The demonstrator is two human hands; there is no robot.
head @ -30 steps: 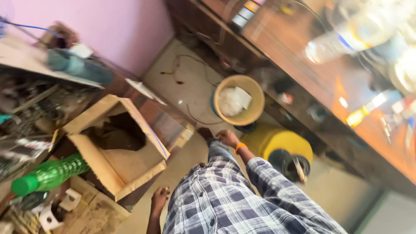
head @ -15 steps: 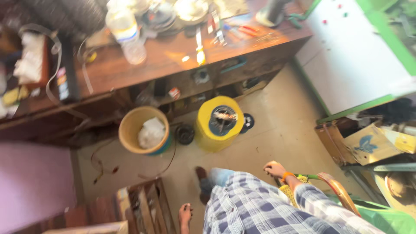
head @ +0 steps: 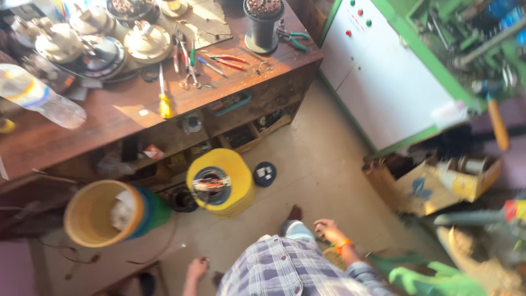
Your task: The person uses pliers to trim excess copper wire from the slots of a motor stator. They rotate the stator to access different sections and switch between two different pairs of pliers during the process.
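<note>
Since the earlier frame the view has swung right, so the long brown wooden workbench (head: 109, 118) now fills the upper left and a white cabinet with green edging (head: 394, 82) stands to its right. Nothing appears to be picked up so far: both hands are empty. The right hand (head: 327, 229), with an orange wristband, hangs loosely open below the bench, fingers relaxed, nearest the round yellow plastic drum with a coil inside (head: 219, 183) on the pale floor. The left hand (head: 197, 268) hangs half-curled, holding nothing, near a tan round bucket (head: 93, 219) left of the drum. Screwdrivers and pliers (head: 192, 66) lie scattered on the bench
</note>
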